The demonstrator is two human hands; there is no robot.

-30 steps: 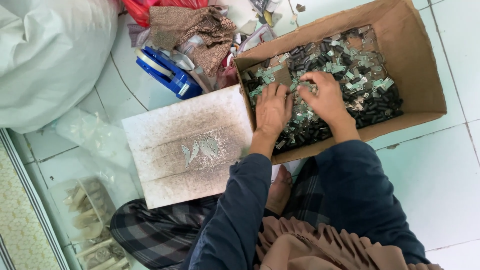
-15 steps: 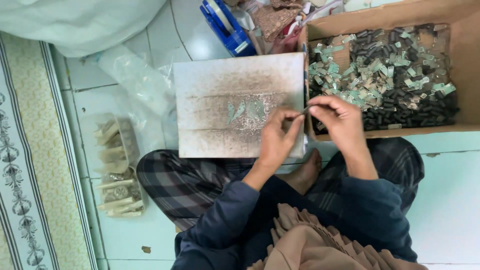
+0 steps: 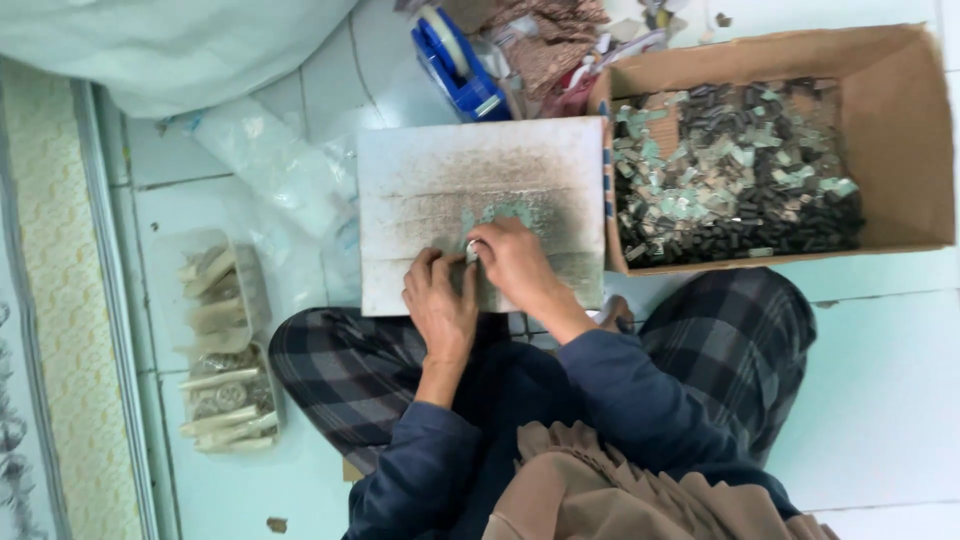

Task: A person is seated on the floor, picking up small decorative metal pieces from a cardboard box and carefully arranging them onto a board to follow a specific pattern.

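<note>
Now both hands (image 3: 480, 275) pinching small piece (image 3: 469, 251) on board (image 3: 480, 170).

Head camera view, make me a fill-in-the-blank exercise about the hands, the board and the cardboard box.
1. Both hands, left hand and right hand, rest on the pale, stained square ____.
2. The brown cardboard box holds many small dark and greenish ____.
3. The box lies to the ____ of the board in this view.
4. The tape dispenser above the board is ____.

Missing words: board; pieces; right; blue
</note>
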